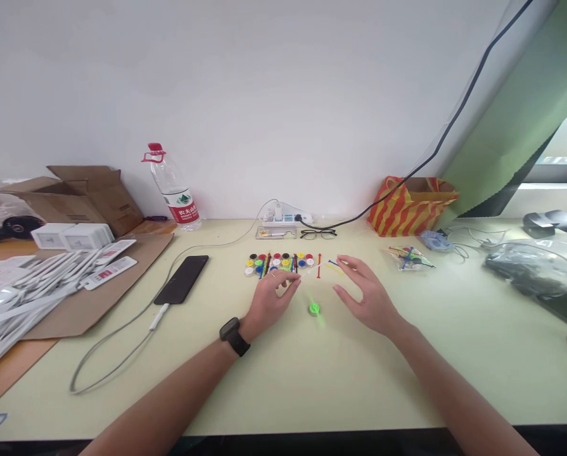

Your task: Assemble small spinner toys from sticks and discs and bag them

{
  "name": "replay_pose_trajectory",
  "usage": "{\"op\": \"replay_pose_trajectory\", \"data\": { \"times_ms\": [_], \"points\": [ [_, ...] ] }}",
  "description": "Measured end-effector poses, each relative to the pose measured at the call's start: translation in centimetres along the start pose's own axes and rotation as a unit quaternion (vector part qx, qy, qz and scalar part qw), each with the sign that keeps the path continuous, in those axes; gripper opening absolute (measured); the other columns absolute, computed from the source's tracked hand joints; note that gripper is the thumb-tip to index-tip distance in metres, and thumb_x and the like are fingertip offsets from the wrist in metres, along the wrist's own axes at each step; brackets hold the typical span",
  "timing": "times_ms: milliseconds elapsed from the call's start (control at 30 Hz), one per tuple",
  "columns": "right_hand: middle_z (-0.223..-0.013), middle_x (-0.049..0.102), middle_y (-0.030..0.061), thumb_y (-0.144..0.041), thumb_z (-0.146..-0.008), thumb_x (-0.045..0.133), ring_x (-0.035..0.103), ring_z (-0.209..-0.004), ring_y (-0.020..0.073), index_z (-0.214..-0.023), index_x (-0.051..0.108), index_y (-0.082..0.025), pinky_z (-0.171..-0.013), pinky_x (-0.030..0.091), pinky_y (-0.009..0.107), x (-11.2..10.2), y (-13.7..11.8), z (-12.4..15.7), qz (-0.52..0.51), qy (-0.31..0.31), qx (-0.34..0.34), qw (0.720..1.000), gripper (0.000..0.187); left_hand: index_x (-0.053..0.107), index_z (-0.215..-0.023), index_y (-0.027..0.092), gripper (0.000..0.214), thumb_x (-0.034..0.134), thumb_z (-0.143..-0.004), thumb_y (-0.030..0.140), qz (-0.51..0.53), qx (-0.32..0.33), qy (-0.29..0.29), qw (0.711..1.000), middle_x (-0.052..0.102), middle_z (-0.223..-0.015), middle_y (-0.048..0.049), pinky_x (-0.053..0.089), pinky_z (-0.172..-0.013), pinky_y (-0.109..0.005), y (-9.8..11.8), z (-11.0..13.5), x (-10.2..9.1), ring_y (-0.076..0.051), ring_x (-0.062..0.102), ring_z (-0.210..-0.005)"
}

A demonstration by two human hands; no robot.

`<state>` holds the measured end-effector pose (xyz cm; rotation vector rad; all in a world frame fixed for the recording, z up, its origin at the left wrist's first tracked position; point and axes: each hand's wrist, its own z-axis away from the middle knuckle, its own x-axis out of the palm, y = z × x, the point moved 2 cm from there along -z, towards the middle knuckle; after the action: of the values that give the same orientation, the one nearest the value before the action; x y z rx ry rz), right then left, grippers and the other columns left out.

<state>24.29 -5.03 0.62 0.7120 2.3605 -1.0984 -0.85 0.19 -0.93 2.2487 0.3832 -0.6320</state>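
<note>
A thin white stick (312, 271) is pinched between the thumb and fingers of my left hand (274, 292), angled up to the right. My right hand (366, 294) has its thumb and fingers apart, its index fingertip close to a blue stick (333, 263). Between and below both hands, a round green piece (314, 309) with blurred green blades lies on the table. Behind my left hand are several small round pieces in black, red, yellow, blue and white, with coloured sticks among them. A red stick (318, 266) stands out to their right.
A small bag of coloured parts (409, 258) lies to the right. Glasses (318, 234), a clear case (276, 234) and a power strip (287, 218) are at the back. To the left are a phone (182, 280) with its cable, a water bottle (176, 193) and cardboard.
</note>
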Motion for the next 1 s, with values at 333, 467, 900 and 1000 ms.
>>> {"op": "replay_pose_trajectory", "data": {
  "times_ms": [333, 467, 900, 1000],
  "points": [
    [-0.148, 0.054, 0.0167, -0.024, -0.100, 0.051, 0.056, -0.134, 0.0337, -0.164, 0.025, -0.025, -0.106, 0.053, 0.054, 1.9, -1.2, 0.6, 0.158, -0.028, -0.137, 0.977, 0.069, 0.074, -0.103, 0.025, 0.015, 0.062, -0.098, 0.032, 0.007, -0.001, 0.017, 1.000, 0.074, -0.086, -0.0030, 0.052, -0.073, -0.034, 0.3, -0.1, 0.0, -0.018, 0.062, -0.075],
    [-0.149, 0.053, 0.0194, -0.021, -0.101, 0.050, 0.057, -0.133, 0.0351, -0.167, 0.017, -0.022, -0.105, 0.054, 0.055, 2.1, -1.9, 0.6, 0.177, -0.015, -0.179, 0.968, 0.074, 0.074, -0.102, 0.024, 0.016, 0.062, -0.098, 0.033, 0.007, -0.005, 0.027, 1.000, 0.074, -0.086, -0.0029, 0.052, -0.073, -0.034, 0.2, -0.1, -0.1, -0.017, 0.059, -0.074],
    [-0.128, 0.063, 0.0178, -0.017, -0.097, 0.057, 0.067, -0.109, 0.0325, -0.168, 0.012, -0.019, -0.093, 0.060, 0.051, 2.2, -3.4, 1.6, 0.227, 0.058, -0.257, 0.938, 0.084, 0.073, -0.101, 0.024, 0.015, 0.062, -0.099, 0.033, 0.011, -0.015, 0.032, 0.999, 0.073, -0.086, -0.0024, 0.051, -0.072, -0.033, 0.4, -0.1, -0.2, -0.017, 0.058, -0.073],
    [-0.128, 0.062, 0.0190, -0.016, -0.096, 0.058, 0.067, -0.110, 0.0329, -0.168, 0.013, -0.017, -0.094, 0.060, 0.050, 2.1, -3.6, 1.5, 0.227, 0.062, -0.267, 0.935, 0.085, 0.073, -0.101, 0.024, 0.013, 0.063, -0.099, 0.031, 0.014, -0.015, 0.031, 0.999, 0.074, -0.087, -0.0020, 0.050, -0.072, -0.033, 0.4, -0.1, -0.2, -0.016, 0.057, -0.073]
  ]
}}
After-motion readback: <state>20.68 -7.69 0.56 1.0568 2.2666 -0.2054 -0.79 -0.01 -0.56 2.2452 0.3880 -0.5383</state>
